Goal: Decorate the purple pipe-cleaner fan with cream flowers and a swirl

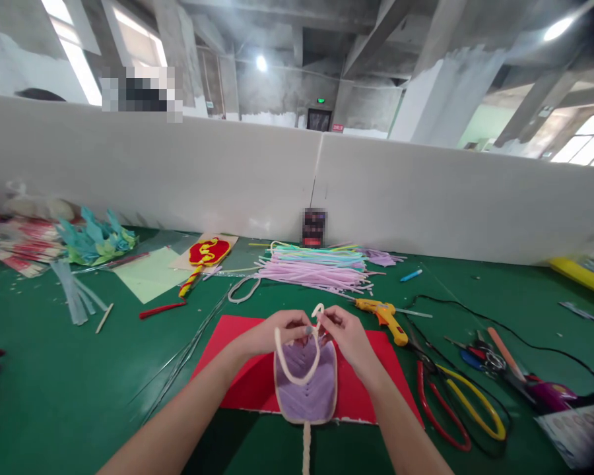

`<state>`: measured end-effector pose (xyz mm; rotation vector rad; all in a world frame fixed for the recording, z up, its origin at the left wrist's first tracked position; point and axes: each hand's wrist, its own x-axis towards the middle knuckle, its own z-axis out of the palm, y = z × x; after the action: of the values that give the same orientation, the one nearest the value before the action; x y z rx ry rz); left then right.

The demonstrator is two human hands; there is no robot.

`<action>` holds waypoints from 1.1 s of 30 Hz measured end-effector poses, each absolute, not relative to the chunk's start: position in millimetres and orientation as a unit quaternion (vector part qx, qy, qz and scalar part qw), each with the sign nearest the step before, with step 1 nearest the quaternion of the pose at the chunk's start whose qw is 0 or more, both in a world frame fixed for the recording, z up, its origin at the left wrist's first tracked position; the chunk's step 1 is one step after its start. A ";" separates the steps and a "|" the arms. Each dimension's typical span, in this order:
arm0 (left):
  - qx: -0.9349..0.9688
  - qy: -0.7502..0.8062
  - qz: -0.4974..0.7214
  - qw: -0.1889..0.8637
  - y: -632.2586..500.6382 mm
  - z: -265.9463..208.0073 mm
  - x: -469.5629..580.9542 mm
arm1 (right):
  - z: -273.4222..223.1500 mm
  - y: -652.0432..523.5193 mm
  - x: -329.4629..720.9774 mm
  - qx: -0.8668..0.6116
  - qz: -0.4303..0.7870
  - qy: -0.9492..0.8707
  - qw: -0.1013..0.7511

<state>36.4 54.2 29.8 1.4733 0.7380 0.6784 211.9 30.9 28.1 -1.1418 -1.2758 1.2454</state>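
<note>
Between my two hands is a cream pipe cleaner (299, 382), bent into a loop with a small curl at its top end. My left hand (291, 328) grips it from the left, fingers closed. My right hand (344, 335) pinches it near the curl. Under them lies a purple fan-shaped piece (307, 404) with a cream edge and a twisted cream handle (306, 448) pointing toward me. The loop hangs over its purple face. A red sheet (247, 389) lies beneath the fan, and my hands partly cover its upper edge.
Bundled lilac and mint pipe cleaners (317, 270) lie behind the red sheet. A yellow glue gun (383, 316), red-and-yellow-handled pliers (443, 402) and a black cable (539, 349) are to the right. A red-and-yellow fan (208, 252) and clear glue sticks (72, 297) lie left. A white partition (178, 171) stands behind.
</note>
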 end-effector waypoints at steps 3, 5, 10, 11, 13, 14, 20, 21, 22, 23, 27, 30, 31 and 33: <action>0.688 0.315 0.242 0.607 55.2 38.4 34.4 | 24.8 32.7 212.4 -0.468 0.511 -0.529 0.490; 0.711 0.307 0.226 0.591 54.2 43.8 31.9 | 22.6 31.6 211.7 -0.470 0.505 -0.542 0.481; 0.712 0.311 0.210 0.594 50.9 42.9 26.5 | 15.9 26.6 205.7 -0.487 0.522 -0.526 0.463; 0.709 0.323 0.222 0.586 50.5 39.5 26.6 | 14.4 25.7 204.4 -0.492 0.528 -0.517 0.461; 0.702 0.348 0.253 0.568 50.0 31.1 28.2 | 11.3 23.9 202.7 -0.498 0.536 -0.510 0.453; 0.698 0.356 0.268 0.561 49.8 26.7 29.5 | 9.7 23.0 202.3 -0.499 0.539 -0.514 0.444; 0.685 0.370 0.323 0.537 48.3 11.9 37.5 | 2.3 20.5 204.3 -0.505 0.543 -0.533 0.407; 0.685 0.375 0.329 0.532 47.9 11.5 38.3 | 2.1 20.5 204.2 -0.505 0.542 -0.531 0.411; 0.684 0.379 0.335 0.526 47.5 11.3 39.1 | 2.2 20.4 203.9 -0.505 0.543 -0.527 0.416; 0.682 0.383 0.343 0.520 47.0 11.3 39.9 | 2.5 20.2 203.4 -0.503 0.544 -0.523 0.421; 0.670 0.396 0.368 0.509 45.6 10.5 42.5 | 4.8 18.3 200.6 -0.509 0.525 -0.534 0.424; 0.665 0.415 0.371 0.499 44.5 9.1 44.1 | 6.0 16.3 198.9 -0.525 0.490 -0.560 0.413; 0.664 0.421 0.372 0.493 44.1 9.1 44.7 | 6.5 15.6 198.3 -0.529 0.478 -0.569 0.411; 0.666 0.430 0.370 0.484 43.0 9.9 46.0 | 7.6 14.4 197.2 -0.530 0.458 -0.585 0.408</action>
<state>46.0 43.0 9.9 1.6233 1.0469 0.9014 197.2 14.4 7.6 -1.3367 -1.4737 1.1547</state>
